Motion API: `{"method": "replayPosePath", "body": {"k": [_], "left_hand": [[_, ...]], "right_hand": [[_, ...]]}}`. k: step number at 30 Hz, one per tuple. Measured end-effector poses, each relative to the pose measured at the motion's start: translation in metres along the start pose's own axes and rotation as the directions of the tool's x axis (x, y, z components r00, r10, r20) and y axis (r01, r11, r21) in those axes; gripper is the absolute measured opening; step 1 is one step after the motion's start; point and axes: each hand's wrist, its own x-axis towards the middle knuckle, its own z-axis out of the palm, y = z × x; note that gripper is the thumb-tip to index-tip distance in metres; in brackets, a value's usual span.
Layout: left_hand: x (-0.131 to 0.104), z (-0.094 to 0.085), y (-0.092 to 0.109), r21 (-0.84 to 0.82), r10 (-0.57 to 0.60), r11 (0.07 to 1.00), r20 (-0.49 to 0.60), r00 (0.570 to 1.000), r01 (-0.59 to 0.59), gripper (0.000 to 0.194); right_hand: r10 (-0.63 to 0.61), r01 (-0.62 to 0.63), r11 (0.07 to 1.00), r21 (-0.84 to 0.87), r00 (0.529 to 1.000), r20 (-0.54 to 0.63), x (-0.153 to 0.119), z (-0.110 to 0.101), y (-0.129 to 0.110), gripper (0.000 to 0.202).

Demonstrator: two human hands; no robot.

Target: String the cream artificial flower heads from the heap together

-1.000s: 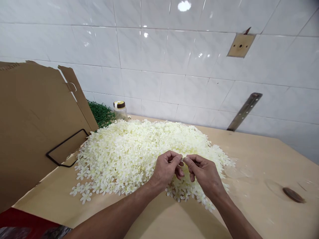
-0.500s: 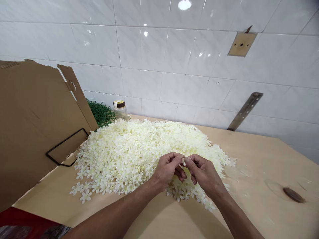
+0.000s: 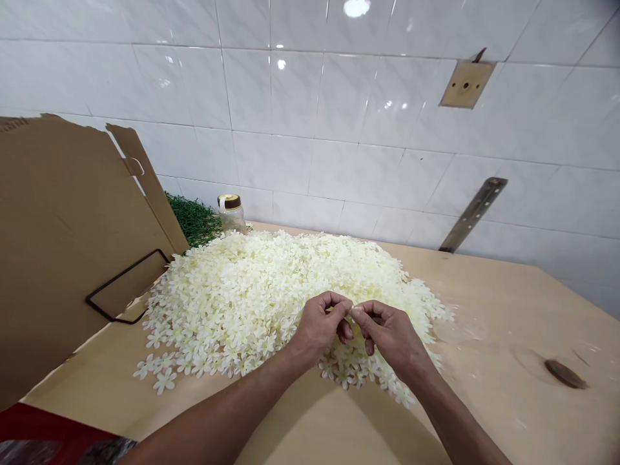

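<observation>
A broad heap of cream-white artificial flowers point(image 3: 271, 290) covers the middle of the table. Over its front right part, my left hand point(image 3: 325, 323) and my right hand point(image 3: 387, 330) meet with fingertips almost touching. Both are closed in a pinch of thumb and forefinger. A tiny pale bit shows between the fingertips, too small and too covered to name. The other fingers curl below, above the blossoms. A few single flowers point(image 3: 165, 381) lie loose at the heap's front left edge.
Upright cardboard point(image 3: 72, 258) stands at left, with a black wire frame point(image 3: 116, 284) against it. Behind are green artificial grass point(image 3: 194, 219) and a jar with a brown lid point(image 3: 232, 216). A metal bracket point(image 3: 473, 214) leans on the tiled wall; a brown oval object point(image 3: 565, 374) lies right on the wooden table point(image 3: 489, 284).
My hands stay pinched together at the same spot, with the fingertips slightly closer to each other. The whole view has shifted a little.
</observation>
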Motion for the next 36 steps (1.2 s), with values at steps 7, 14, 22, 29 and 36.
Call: {"method": "replayPosePath", "body": {"k": [7,14,22,29,36], "left_hand": [[-0.003,-0.001,0.002,-0.1,-0.045,0.993,0.095,0.994,0.055,0.032],[-0.002,-0.003,0.001,-0.136,-0.065,0.987,0.127,0.99,0.082,0.031],[-0.001,-0.002,0.001,-0.055,-0.035,0.998,0.032,0.999,0.037,0.033],[-0.002,-0.003,0.002,-0.178,-0.094,0.977,0.126,0.988,0.115,0.036],[0.0,-0.004,0.005,-0.262,-0.182,0.94,0.163,0.97,0.221,0.035]], "right_hand": [[-0.055,0.056,0.998,-0.014,0.997,0.047,-0.003,-0.002,-0.003,0.043],[-0.072,0.071,0.994,-0.086,0.997,-0.007,-0.004,-0.001,-0.006,0.046],[-0.058,0.058,0.997,-0.051,0.998,-0.013,-0.001,-0.001,-0.003,0.037],[-0.121,0.104,0.954,-0.282,0.992,-0.043,-0.006,-0.001,-0.012,0.043],[-0.233,0.165,0.908,-0.384,0.962,-0.138,-0.004,0.002,-0.004,0.045]]}}
